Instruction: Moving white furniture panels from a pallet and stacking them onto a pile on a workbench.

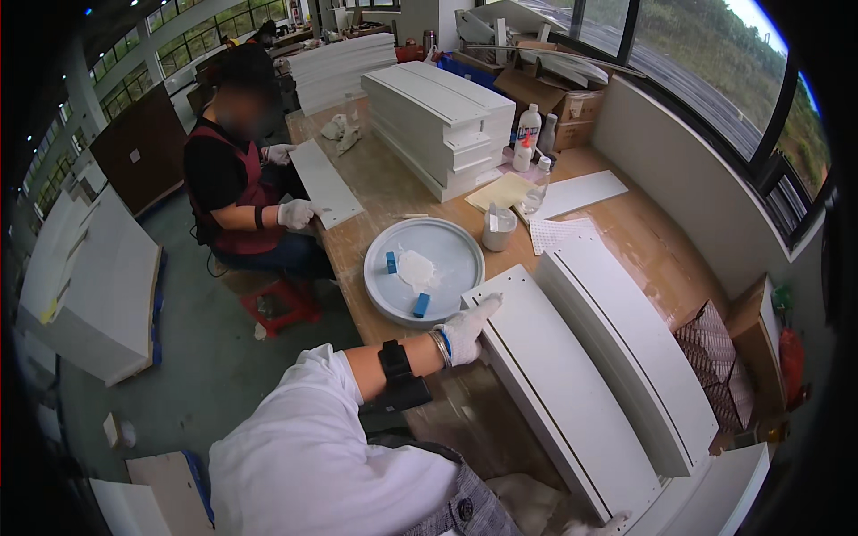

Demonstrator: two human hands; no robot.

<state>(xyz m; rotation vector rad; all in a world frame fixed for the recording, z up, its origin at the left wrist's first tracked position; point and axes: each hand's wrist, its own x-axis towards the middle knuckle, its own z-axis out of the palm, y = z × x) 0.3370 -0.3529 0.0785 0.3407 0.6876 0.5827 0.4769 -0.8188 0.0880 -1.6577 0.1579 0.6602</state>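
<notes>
A long white panel (559, 380) with a thin groove along it lies on top of a low stack, slanting across the table in front of me. My left hand (465, 335), in a white glove, grips its far left corner, one finger stretched over the top face. At the near end, my gloved right hand (601, 527) is at the panel's corner by the lower picture edge; only some fingertips show, touching the panel. Just right of this panel stands another stack of white grooved panels (635, 344).
Beyond my left hand sits a round grey tray (375, 290) with white powder or paste and two blue blocks (421, 305). A white cup (499, 230), bottles (529, 125) and a tall panel stack (438, 107) stand farther back. Across the table's left edge, a seated co-worker (246, 170) handles a white board (326, 188).
</notes>
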